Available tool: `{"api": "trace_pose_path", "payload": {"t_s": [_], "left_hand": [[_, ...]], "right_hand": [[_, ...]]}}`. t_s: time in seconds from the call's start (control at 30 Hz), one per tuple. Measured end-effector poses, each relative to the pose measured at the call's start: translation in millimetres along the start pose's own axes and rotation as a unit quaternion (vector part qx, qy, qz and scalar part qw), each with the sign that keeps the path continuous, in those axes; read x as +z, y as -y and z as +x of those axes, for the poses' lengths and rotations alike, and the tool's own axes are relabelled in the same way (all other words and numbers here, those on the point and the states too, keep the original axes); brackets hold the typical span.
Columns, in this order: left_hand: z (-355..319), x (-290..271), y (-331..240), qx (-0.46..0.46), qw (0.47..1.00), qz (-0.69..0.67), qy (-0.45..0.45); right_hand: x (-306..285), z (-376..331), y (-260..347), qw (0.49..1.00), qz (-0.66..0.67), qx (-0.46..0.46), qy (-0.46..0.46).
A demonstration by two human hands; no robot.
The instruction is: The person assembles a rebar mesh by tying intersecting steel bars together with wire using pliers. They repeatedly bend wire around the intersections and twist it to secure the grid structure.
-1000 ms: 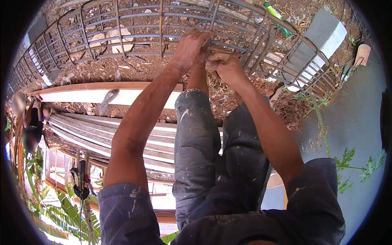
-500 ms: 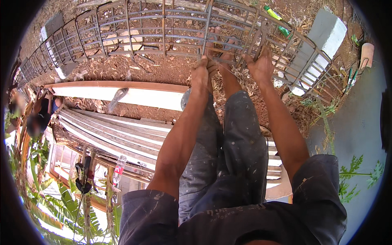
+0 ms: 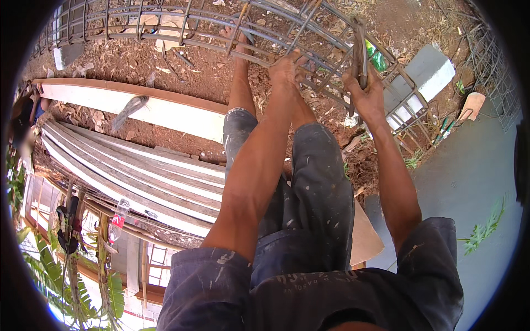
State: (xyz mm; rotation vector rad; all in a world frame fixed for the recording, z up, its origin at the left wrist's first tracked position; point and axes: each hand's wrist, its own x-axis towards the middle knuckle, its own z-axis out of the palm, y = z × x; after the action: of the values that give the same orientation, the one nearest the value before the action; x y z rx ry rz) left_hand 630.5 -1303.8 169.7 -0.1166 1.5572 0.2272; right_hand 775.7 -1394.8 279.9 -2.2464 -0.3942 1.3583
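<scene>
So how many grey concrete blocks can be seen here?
1: a grey concrete block on the dirt at upper right, beyond the rebar cage and right hand. Others may be hidden.

Your left hand (image 3: pixel 287 69) rests on the long bars of a rebar cage (image 3: pixel 182 25) lying across bare red soil, while your right hand (image 3: pixel 367 94) closes around the square steel ties (image 3: pixel 359 52) at the cage's near end. Just beyond that end sits a grey concrete block (image 3: pixel 428 74). On your side of the cage lies a white plank (image 3: pixel 138 107), with stacked pale boards (image 3: pixel 127 171) nearer still.
</scene>
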Motion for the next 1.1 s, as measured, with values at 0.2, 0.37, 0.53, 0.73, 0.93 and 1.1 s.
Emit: {"api": "trace_pose_path", "payload": {"t_s": [0.2,0.37,0.53,0.73,0.93,1.1], "left_hand": [[-7.0,4.9,-3.0,0.21,0.888,0.394,-0.107],[-8.7,1.3,5.7,0.238,0.82,0.505,-0.126],[17.5,-28.5,36.2,0.269,0.893,0.354,-0.07],[-53.3,9.2,-40.6,0.101,0.948,0.299,-0.041],[-43.8,-20.2,-34.5,-0.018,0.976,0.21,0.056],[29.5,-76.1,11.5,-0.066,0.934,0.33,0.12]], "right_hand": [[8.5,15.8,69.1,0.884,-0.425,0.02,0.195],[29.3,10.6,77.8,0.851,-0.471,0.067,0.223],[40.6,26.0,110.7,0.783,-0.565,0.05,0.256],[33.5,35.4,98.5,0.757,-0.574,0.088,0.298],[43.3,22.2,81.1,0.894,-0.054,0.359,0.262],[118.9,-28.1,18.6,0.931,0.105,0.337,0.094]]}}
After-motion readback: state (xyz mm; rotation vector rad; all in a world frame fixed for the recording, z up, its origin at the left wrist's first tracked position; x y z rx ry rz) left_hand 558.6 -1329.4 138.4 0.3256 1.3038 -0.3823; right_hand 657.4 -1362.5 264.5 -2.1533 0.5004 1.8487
